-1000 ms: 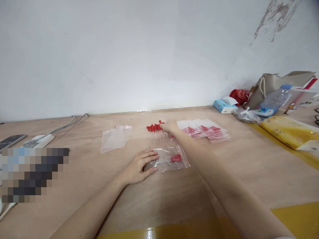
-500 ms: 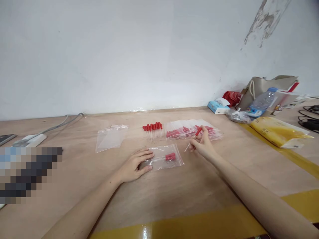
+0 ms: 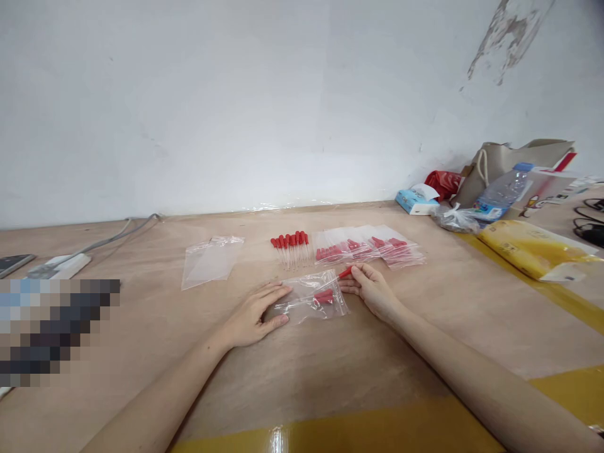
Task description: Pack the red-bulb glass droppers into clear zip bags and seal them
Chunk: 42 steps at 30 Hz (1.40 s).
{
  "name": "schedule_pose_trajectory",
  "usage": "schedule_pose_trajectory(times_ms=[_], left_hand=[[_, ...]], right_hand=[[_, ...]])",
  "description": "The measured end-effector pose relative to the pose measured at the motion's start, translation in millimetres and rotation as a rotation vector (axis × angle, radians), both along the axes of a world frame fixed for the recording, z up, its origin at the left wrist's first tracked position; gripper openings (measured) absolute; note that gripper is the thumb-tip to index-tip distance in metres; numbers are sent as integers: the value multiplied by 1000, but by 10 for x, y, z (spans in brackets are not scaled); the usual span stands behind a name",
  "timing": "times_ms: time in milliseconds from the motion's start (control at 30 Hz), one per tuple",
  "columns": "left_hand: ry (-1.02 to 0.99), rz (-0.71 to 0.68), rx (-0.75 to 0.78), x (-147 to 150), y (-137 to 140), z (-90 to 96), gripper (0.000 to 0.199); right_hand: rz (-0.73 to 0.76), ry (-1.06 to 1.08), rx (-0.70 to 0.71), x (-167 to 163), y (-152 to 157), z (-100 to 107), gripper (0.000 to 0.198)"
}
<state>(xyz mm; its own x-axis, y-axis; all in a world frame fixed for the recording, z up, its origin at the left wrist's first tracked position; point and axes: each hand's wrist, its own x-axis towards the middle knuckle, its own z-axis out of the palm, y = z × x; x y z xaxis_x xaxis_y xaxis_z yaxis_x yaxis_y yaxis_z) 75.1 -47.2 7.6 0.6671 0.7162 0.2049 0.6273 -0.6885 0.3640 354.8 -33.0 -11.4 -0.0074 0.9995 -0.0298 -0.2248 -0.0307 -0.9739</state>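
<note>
A clear zip bag lies flat on the table with red-bulbed droppers inside. My left hand rests on its left end, fingers and thumb stretched out and apart. My right hand pinches the red bulb of another dropper at the bag's right, zip end. This dropper's thin clear tube points left into the bag, and its bulb is still outside. Behind the bag lies a row of loose droppers with red bulbs. Filled zip bags overlap to the right of that row.
Flat zip bags lie at the left. A grey cable and a phone are farther left. At the right are a tissue pack, a plastic bottle, a paper bag and a yellow packet.
My right hand has moved left and down from beside the filled bags, bringing the dropper's tube into the open zip bag. My left hand has stayed in place.
</note>
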Motion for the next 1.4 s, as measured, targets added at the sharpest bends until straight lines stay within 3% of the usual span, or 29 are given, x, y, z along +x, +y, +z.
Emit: schedule_pose_trajectory(times_ms=[133,300,367,500,567,667,867,933,1000,1133,1267,1400], left_hand=[[-6,-4,0,-2,1,1,50],[-7,-11,10,-2,9,-4,50],[-5,-8,7,2,9,-4,50],[-3,-10,7,3,9,-10,50],[-1,-9,9,1,11,-13,50],[-2,-16,4,0,12,-8,48],[8,-15,5,2,0,13,49],[13,-19,2,-1,-2,11,46],[14,-37,-2,-3,-1,6,42],[-10,-51,2,0,-1,5,41],[-8,-50,-4,5,-5,13,41],[-5,-46,-14,6,-2,13,41]], right_hand=[[204,-331,79,53,-12,34,29],[320,-468,193,9,58,40,27],[285,-519,241,-37,80,15,24],[64,-682,332,-95,68,-25,16],[71,-748,356,-86,45,-10,16],[153,-819,357,-33,31,74,19],[-33,-997,419,-125,319,361,8],[-34,-1059,397,-288,530,424,10],[-61,-1128,284,-481,758,445,19],[-90,-1144,171,-783,1131,375,27],[-80,-1140,88,-891,1321,287,26],[-56,-1094,81,-901,1391,334,24]])
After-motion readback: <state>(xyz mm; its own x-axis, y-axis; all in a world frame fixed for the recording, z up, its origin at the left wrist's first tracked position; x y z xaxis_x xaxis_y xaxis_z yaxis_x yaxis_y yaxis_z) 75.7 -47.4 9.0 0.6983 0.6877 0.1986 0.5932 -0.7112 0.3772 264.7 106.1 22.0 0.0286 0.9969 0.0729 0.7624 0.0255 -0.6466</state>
